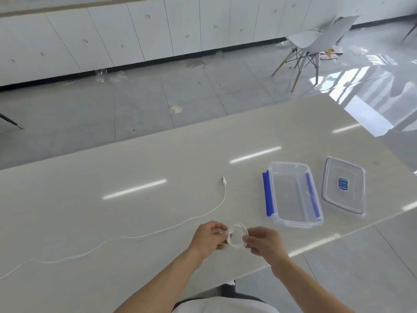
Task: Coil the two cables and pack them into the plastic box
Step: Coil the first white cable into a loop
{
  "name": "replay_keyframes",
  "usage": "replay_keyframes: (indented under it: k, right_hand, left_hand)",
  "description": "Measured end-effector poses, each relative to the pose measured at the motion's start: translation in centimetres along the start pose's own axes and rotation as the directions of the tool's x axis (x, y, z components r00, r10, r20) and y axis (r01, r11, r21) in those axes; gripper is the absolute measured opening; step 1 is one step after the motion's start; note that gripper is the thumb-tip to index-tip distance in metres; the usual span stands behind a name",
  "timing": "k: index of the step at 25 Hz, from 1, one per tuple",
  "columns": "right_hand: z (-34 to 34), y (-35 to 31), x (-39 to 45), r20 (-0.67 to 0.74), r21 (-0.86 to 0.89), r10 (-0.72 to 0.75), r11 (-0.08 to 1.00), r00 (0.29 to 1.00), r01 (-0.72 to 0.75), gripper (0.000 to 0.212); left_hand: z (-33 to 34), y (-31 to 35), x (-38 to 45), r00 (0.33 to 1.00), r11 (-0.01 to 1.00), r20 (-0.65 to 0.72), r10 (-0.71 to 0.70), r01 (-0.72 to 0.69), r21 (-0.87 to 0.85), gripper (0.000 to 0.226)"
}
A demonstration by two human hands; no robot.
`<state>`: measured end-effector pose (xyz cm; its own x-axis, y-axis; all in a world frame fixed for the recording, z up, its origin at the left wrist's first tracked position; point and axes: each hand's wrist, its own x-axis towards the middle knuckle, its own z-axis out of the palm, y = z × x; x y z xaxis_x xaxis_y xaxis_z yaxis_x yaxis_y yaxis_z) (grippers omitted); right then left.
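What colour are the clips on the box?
Blue, on both long sides of the clear box; seen in the head view.

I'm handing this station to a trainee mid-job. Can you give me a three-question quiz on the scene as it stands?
1. True or false: the plastic box already holds a coiled cable.
2. Which sits farther to the right on the table: the box or its clear lid?
3. Multiple choice: the white cable coil is
A. lying in the box
B. held between the left hand and the right hand
C. resting on the lid

Key
1. False: the box looks empty.
2. The lid, lying flat beside the box.
3. B. The uncoiled white cable trails away to the left across the table.
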<state>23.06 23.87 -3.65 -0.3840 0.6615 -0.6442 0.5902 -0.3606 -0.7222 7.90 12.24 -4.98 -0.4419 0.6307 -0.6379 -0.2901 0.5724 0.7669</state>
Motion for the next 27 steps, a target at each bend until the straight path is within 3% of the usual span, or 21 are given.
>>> replay_keyframes:
  k: [5, 8, 11, 14, 27]
  right_hand:
    - [-0.3, 1.4, 3.0, -0.068, -0.205, -0.067, 0.977, 0.995, 0.052, 0.013]
    - [-0.3, 1.7, 4.0, -0.073, -0.310, -0.087, 0.949, 0.994, 0.060, 0.013]
    - [-0.1, 1.6, 4.2, -0.089, -0.427, -0.144, 0.899, 0.986, 0.093, 0.011]
    - [-0.4, 1.5, 4.3, -0.076, -0.434, -0.175, 0.892, 0.982, 0.126, 0.018]
    - [-1.5, 2.1, 4.6, 0.000, -0.454, -0.279, 0.856, 0.960, 0.248, 0.027]
  left_hand:
    - [3.0, -0.7, 2.8, 0.987, 0.987, -0.157, -0.021, 0.046, 0.157, 0.007]
    - [3.8, -1.0, 3.3, 0.974, 0.952, -0.224, 0.037, 0.034, 0.305, 0.007]
    - [4.0, -1.2, 3.5, 0.968, 0.893, -0.222, 0.113, -0.001, 0.450, 0.008]
    - [3.9, -1.5, 3.7, 0.961, 0.817, -0.207, 0.182, -0.031, 0.576, 0.013]
    - [2.2, -2.5, 3.3, 0.971, 0.820, -0.051, 0.234, -0.169, 0.547, 0.037]
